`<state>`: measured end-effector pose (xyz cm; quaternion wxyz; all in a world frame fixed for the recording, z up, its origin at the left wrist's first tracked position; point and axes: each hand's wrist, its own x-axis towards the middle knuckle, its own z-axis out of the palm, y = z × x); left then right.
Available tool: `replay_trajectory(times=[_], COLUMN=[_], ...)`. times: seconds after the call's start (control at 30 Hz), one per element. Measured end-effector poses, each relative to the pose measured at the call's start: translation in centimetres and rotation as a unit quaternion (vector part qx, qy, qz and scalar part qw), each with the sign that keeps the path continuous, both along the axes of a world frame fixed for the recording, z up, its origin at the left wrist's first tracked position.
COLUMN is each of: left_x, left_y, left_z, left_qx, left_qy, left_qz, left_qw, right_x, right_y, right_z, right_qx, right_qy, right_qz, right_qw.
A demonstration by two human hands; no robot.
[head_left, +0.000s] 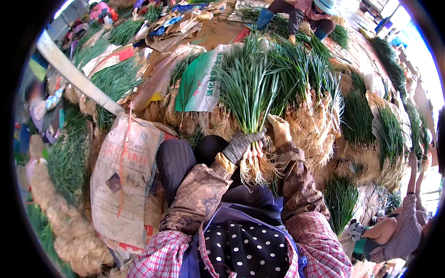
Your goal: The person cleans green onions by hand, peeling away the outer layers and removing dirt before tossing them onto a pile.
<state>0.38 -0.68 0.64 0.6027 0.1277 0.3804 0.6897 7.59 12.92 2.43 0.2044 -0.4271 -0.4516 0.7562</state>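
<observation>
My left hand [244,146], in a dark grey glove with a yellow cuff, is closed round a bunch of spring onions [251,99] held in front of my knees. The green leaves fan out upward, and small pinkish bulbs and pale roots [255,167] hang below the fist. Close to the right side of the stems is my right hand [279,130], in a tan glove, its fingers bent together; anything between the fingertips is too small to make out. Just beyond lies a thick row of more spring onions [315,118], roots toward me.
A worn printed sack [123,180] stands at my left beside a curved pale pole [76,76]. A green and white plastic sack [198,83] lies over part of the row. Other people work at the far side [320,14] and at right [394,231], among more onion heaps [391,139].
</observation>
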Motion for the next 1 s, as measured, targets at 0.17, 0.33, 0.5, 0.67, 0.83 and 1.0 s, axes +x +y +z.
replay_trajectory(times=[0.17, 0.33, 0.5, 0.67, 0.83, 1.0], left_x=[-1.1, -1.0, -0.4, -0.3, -0.3, -0.7], left_y=[-0.8, 0.1, 0.0, -0.6, -0.2, -0.2], left_z=[0.8, -0.9, -0.2, 0.2, 0.2, -0.2], left_qx=[0.028, 0.053, 0.057, 0.036, 0.049, 0.043], left_qy=[-0.022, -0.001, -0.044, -0.045, -0.031, -0.034], left_qz=[0.015, 0.046, 0.031, 0.038, 0.026, 0.062], left_qw=[0.999, 0.998, 0.997, 0.998, 0.998, 0.997], right_x=[4.1, 11.6, 14.1, 4.6, -1.0, 0.3], right_y=[-2.0, -1.9, -1.4, -0.4, 3.3, 4.7], right_z=[0.9, -6.6, -9.8, -2.2, 0.0, -3.8], right_qx=[0.139, 0.190, 0.291, 0.393, 0.319, 0.414], right_qy=[-0.032, -0.053, -0.190, -0.384, -0.465, -0.345], right_qz=[0.081, 0.157, 0.277, 0.130, 0.093, -0.036], right_qw=[0.986, 0.968, 0.896, 0.825, 0.821, 0.842])
